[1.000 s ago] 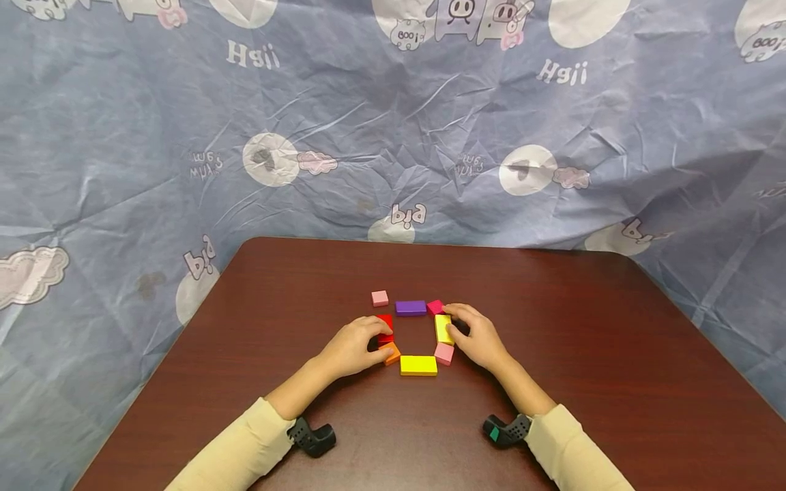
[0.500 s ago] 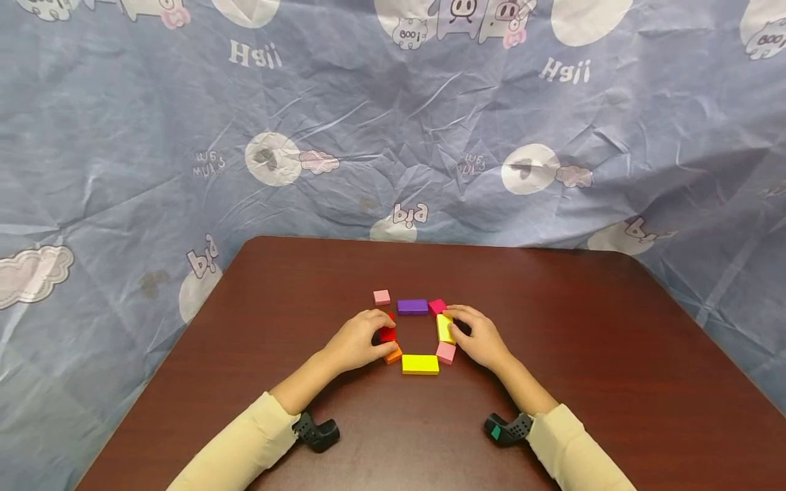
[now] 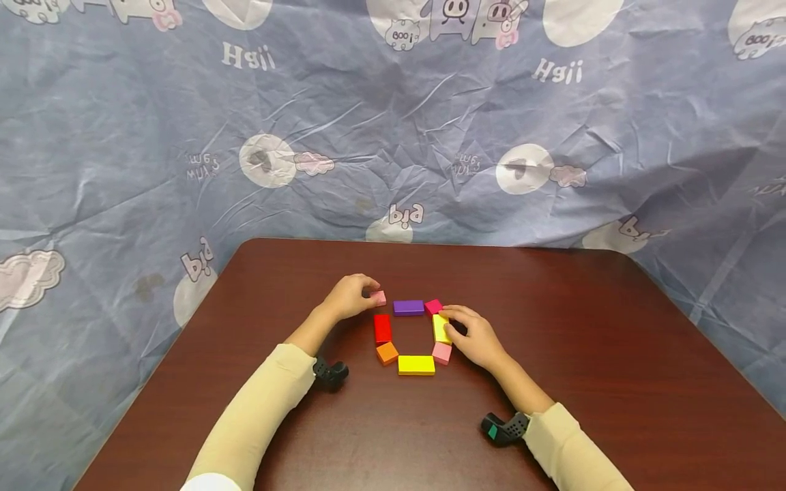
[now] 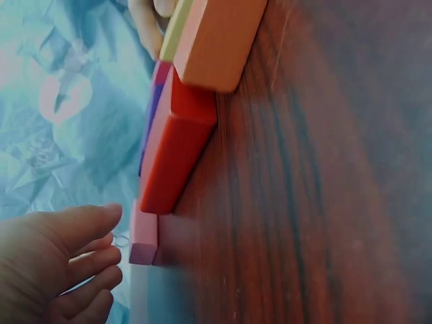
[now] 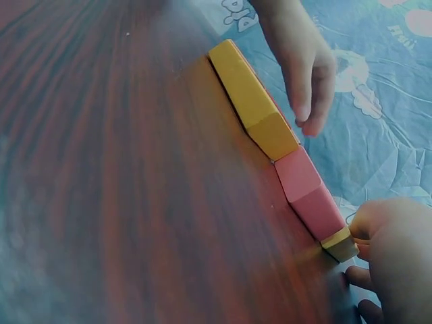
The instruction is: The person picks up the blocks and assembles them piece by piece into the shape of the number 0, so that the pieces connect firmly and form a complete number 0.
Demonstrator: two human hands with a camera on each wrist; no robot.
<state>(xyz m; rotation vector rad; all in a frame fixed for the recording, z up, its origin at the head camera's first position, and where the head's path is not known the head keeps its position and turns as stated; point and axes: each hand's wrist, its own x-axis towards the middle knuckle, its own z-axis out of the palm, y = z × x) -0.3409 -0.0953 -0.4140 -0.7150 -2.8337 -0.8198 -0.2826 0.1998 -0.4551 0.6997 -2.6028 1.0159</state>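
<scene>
My left hand (image 3: pixel 348 297) reaches around a small pink block (image 3: pixel 379 298) at the far left. In the left wrist view a narrow gap shows between the thumb tip and that pink block (image 4: pixel 143 233). My right hand (image 3: pixel 479 335) rests against the right side of a yellow block (image 3: pixel 441 328), thumb at its edge and index finger by its far end. A magenta block (image 3: pixel 433 307) sits at that far end, a second pink block (image 3: pixel 441 353) at the near end. A purple block (image 3: pixel 408 308) lies at the back, between the hands.
A red block (image 3: pixel 383 329) and an orange block (image 3: pixel 387 352) form the left side of the ring of blocks. Another yellow block (image 3: pixel 416 365) lies at its front. The dark wooden table (image 3: pixel 614 368) ends at a patterned blue cloth (image 3: pixel 442 123).
My left hand has left the red and orange blocks and moved away from me to the far-left pink block. My right hand has stayed by the yellow block.
</scene>
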